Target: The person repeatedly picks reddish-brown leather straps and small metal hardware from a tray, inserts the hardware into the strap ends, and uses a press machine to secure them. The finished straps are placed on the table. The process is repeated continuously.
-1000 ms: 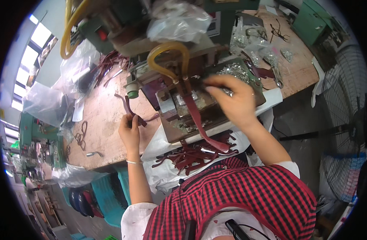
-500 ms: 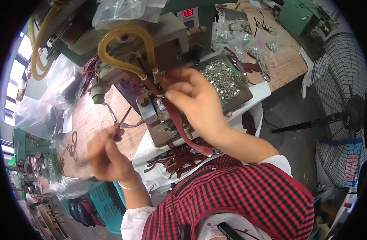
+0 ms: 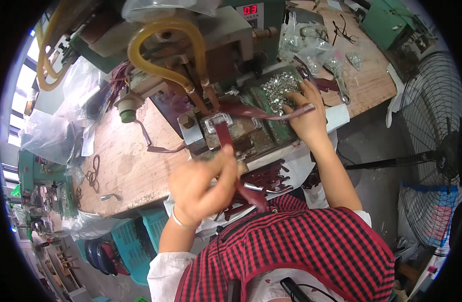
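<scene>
My left hand, slightly blurred, pinches a dark red spectacle temple in front of the machine. The temple's far end rests on the small metal jig below two copper-coloured rods. My right hand is over the tray of small shiny metal pieces, its fingertips among them. A second dark red temple runs from beside the rods to this hand, its end lying across the fingers; the exact grip is partly hidden.
Yellow hoses loop above the jig. More temples lie in a heap on white cloth by my apron. Another temple lies left on the wooden table. A black fan stands at right, a turquoise basket below left.
My right hand has moved right from the jig to the metal pieces, with a temple. My left hand has come from the table at left to a temple at the jig. The view has shifted slightly.
</scene>
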A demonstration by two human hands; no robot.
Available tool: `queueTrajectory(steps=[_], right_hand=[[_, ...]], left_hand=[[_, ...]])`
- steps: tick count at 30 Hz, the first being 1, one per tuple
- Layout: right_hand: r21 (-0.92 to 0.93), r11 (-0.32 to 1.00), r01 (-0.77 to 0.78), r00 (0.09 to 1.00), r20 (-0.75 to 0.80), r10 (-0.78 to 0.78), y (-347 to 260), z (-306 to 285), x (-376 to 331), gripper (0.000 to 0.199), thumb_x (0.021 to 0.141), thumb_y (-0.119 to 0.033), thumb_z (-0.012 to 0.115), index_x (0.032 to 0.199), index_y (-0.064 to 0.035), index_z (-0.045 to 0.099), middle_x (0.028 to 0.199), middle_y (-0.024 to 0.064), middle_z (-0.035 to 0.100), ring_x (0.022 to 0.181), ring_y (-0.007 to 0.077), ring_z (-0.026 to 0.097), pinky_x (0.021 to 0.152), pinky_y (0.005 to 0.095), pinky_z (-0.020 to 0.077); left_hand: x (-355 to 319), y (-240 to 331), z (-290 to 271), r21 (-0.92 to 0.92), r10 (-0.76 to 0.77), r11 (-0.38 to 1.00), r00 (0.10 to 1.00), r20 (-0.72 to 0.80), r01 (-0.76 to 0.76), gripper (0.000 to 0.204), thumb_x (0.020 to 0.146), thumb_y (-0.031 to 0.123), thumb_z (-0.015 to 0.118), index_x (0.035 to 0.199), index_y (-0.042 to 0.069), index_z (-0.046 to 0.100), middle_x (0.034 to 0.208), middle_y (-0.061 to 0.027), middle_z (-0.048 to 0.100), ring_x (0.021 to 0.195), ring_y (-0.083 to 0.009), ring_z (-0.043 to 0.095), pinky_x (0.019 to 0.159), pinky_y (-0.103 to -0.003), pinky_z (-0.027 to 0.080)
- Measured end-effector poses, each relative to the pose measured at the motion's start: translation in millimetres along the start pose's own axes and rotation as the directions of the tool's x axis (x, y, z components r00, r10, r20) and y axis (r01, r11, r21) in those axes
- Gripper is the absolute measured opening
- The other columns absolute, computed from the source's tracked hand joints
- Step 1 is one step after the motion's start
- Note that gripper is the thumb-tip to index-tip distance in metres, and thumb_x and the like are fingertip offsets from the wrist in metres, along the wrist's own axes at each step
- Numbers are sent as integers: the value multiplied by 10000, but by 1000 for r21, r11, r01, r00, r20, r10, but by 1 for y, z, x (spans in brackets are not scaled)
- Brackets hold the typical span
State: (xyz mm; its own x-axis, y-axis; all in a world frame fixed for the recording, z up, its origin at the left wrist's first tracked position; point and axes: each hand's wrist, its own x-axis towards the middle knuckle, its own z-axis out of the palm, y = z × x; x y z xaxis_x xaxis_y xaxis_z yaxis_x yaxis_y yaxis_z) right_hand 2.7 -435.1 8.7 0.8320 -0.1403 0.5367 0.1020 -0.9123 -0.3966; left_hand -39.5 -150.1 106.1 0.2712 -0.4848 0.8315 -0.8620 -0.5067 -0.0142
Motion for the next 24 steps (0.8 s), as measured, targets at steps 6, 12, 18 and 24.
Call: queueTrajectory(steps=[6,12,18,24], right_hand=[[-20,997,79,994,-72,-80,-10,7,7,131,761,-68,750,888,-64,718,1218,153,682,1270,354,579,959,466,517],[247,954,-167,976,-95,196,-17,-8,24,96,856,-104,709,928,-43,688,931,147,720,898,353,686,790,449,521],[360,885,-296,941,-51,335,1,0,18,175,884,-151,705,1025,-48,719,863,158,724,816,342,707,752,408,538],[306,945,-113,981,-115,154,4,-3,14,160,872,-162,699,964,-46,759,906,166,741,877,374,706,788,438,544]], left_hand=[[0,-5,4,49,31,998,999,7,-32,221,753,66,849,931,69,719,1035,-100,742,548,-116,545,481,-252,412],[-4,-4,11,24,46,999,999,10,-46,234,752,57,847,944,66,715,993,-95,741,534,-112,548,460,-258,405],[-8,-10,20,-28,74,997,997,-3,-74,192,744,24,845,880,72,718,893,-85,714,540,-143,566,457,-279,418],[-15,-4,30,-35,22,999,995,-97,-26,204,742,0,856,892,74,739,826,-64,696,583,-157,612,477,-287,460]])
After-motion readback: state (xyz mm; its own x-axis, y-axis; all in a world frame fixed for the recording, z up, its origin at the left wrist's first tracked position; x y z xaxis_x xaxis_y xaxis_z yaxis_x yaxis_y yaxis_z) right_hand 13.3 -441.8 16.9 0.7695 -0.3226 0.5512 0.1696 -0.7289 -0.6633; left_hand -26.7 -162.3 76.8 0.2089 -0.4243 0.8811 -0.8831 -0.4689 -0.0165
